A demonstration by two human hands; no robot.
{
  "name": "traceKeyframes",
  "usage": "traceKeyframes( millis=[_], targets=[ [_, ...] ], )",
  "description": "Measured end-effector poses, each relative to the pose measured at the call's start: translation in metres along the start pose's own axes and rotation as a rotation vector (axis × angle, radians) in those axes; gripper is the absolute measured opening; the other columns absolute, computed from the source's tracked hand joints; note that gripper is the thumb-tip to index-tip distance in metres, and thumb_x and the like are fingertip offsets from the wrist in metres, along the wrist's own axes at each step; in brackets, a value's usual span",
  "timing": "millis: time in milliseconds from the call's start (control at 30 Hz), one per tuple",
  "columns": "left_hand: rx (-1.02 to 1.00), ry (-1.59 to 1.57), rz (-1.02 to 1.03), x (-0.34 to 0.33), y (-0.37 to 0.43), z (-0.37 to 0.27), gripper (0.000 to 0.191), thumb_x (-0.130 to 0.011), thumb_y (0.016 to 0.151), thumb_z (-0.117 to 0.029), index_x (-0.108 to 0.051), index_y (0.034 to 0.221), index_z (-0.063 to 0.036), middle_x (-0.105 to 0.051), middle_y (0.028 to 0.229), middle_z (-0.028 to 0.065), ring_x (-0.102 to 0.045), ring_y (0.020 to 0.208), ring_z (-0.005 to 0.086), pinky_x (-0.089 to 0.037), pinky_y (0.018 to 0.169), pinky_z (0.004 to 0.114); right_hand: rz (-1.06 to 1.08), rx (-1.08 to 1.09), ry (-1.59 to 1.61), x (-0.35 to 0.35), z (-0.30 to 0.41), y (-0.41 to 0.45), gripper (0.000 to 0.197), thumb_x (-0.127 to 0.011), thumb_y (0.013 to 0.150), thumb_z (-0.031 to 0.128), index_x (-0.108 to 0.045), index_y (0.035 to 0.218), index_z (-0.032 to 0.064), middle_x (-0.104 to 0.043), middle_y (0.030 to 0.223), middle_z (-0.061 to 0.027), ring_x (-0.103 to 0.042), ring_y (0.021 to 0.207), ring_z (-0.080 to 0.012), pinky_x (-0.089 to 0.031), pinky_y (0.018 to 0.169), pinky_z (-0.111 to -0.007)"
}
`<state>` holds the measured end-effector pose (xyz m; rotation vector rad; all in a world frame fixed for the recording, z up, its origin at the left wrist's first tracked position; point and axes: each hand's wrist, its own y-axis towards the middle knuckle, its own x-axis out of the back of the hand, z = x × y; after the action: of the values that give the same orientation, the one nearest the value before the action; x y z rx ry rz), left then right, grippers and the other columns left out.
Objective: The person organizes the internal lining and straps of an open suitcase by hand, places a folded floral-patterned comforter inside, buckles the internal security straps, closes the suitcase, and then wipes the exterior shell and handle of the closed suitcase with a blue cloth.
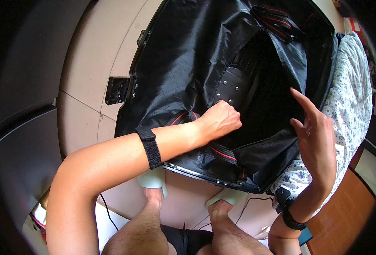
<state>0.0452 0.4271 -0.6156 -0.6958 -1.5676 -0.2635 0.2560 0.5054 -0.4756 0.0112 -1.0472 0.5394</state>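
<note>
An opened suitcase half with a black fabric lining (pixel 181 60) lies in front of me. The lining is unzipped along its middle and parts into two flaps, baring a dark cavity with a riveted black plate (pixel 232 83). My left hand (pixel 220 119) is closed in a fist over the left flap's edge; what lies inside the fingers is hidden. At the right flap (pixel 285 54), my right hand (pixel 317 137) has thumb and index finger spread, the index tip at the cloth's edge. Black straps with red stripes (pixel 224 154) lie near the case's lower rim.
A floral quilt (pixel 350 92) is bunched along the right side of the case. Dark cabinet fronts (pixel 28 153) stand on the left. Black cables (pixel 255 199) run over the tiled floor (pixel 89 76) near my slippers (pixel 154 178). A metal latch part (pixel 117 91) juts from the case.
</note>
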Motion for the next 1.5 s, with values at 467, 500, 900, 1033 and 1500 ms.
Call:
traceKeyframes(
  millis=[467,500,900,1033,1500],
  targets=[
    [-0.037,0.02,0.107,0.05,0.002,0.041,0.013,-0.064,0.077,-0.014,-0.069,0.067,-0.0068,-0.069,0.074,0.0135,-0.071,0.071,0.0294,-0.056,0.061,0.04,-0.032,0.059,-0.009,0.008,-0.005,0.001,0.052,-0.068,0.081,-0.006,-0.061,0.131,0.0059,-0.061,0.087,-0.0289,-0.059,0.071,-0.0433,-0.047,0.068,-0.046],
    [-0.062,0.003,0.03,0.05,0.003,0.047,0.015,-0.063,0.079,-0.015,-0.068,0.068,-0.0059,-0.069,0.077,0.0137,-0.071,0.075,0.0296,-0.056,0.062,0.041,-0.031,0.059,-0.01,0.009,-0.003,0.002,0.052,-0.068,0.081,-0.006,-0.061,0.131,0.0059,-0.061,0.087,-0.0289,-0.059,0.071,-0.0433,-0.047,0.068,-0.046],
    [-0.054,0.082,0.019,0.075,0.013,0.039,0.015,-0.063,0.079,-0.013,-0.069,0.09,-0.006,-0.06,0.101,0.0122,-0.056,0.106,0.0269,-0.045,0.095,0.038,0.005,0.033,0.055,-0.003,-0.011,0.008,0.035,-0.065,0.084,-0.003,-0.068,0.118,0.0036,-0.066,0.095,-0.027,-0.064,0.082,-0.0432,-0.05,0.075,-0.044],
    [0.198,0.465,-0.16,0.09,0.002,0.043,0.026,-0.061,0.078,-0.01,-0.069,0.102,-0.0025,-0.058,0.124,0.0221,-0.051,0.123,0.0353,-0.033,0.114,0.044,-0.036,0.06,0.122,-0.011,-0.014,0.012,0.026,-0.064,0.083,-0.003,-0.068,0.109,0.0014,-0.068,0.095,-0.025,-0.065,0.088,-0.0429,-0.051,0.079,-0.046],
    [0.494,-0.287,0.132,0.092,-0.028,0.065,0.036,-0.073,0.087,-0.033,-0.063,0.091,0.0006,-0.066,0.081,0.0236,-0.066,0.084,0.0429,-0.053,0.074,0.05,-0.042,0.161,0.075,-0.013,-0.014,0.009,0.027,-0.06,0.085,-0.008,-0.07,0.107,0.0024,-0.067,0.091,-0.0203,-0.064,0.078,-0.0345,-0.05,0.072,-0.042]
  ],
)
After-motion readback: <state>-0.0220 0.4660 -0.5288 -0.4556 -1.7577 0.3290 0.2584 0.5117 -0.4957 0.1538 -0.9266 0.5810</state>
